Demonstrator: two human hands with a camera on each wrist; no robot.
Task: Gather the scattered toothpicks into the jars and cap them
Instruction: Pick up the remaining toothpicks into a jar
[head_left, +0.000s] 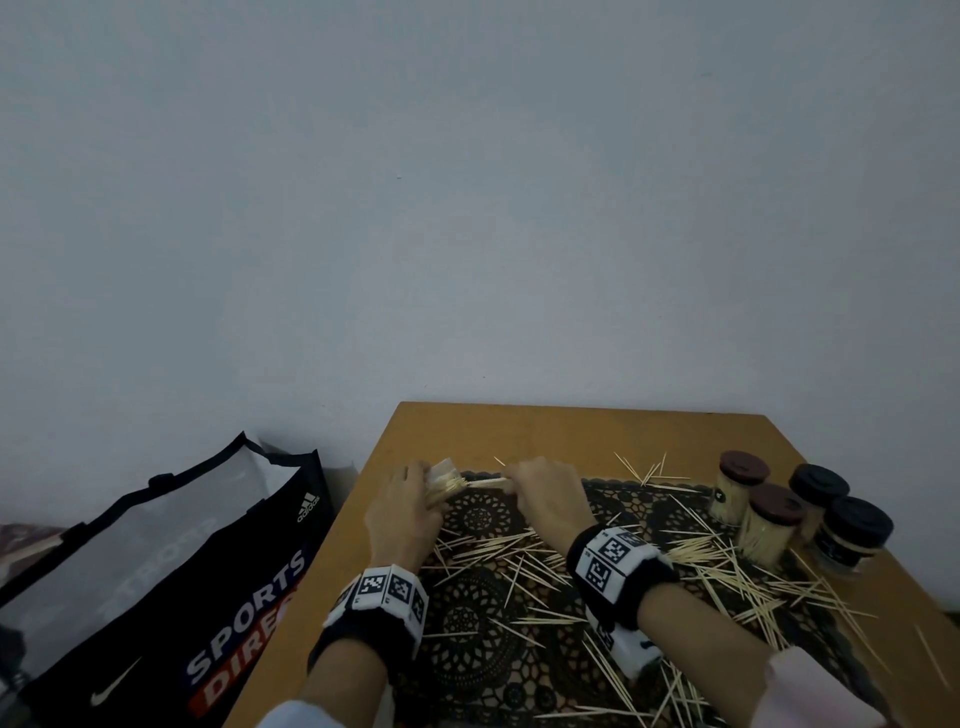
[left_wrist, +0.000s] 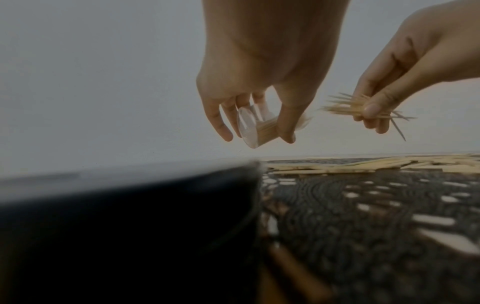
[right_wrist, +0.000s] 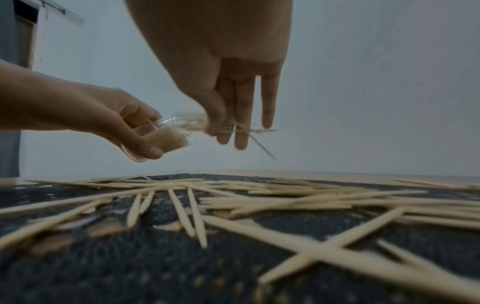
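Toothpicks (right_wrist: 259, 201) litter the mat (head_left: 483, 670) on the table (head_left: 571, 431), nearest camera. Left hand (head_left: 410, 504) grips a tilted, near-full open jar (left_wrist: 255, 127); right hand (head_left: 545, 493) pinches a splayed bundle (left_wrist: 348, 109) at its mouth. Risk: stray tips catch the rim, sticks spill. Four capped jars (head_left: 769, 525) sit right. This jar's cap isn't visible.

capped jars (head_left: 789, 512) block far right (toothpicks (head_left: 498, 556) everywhere).
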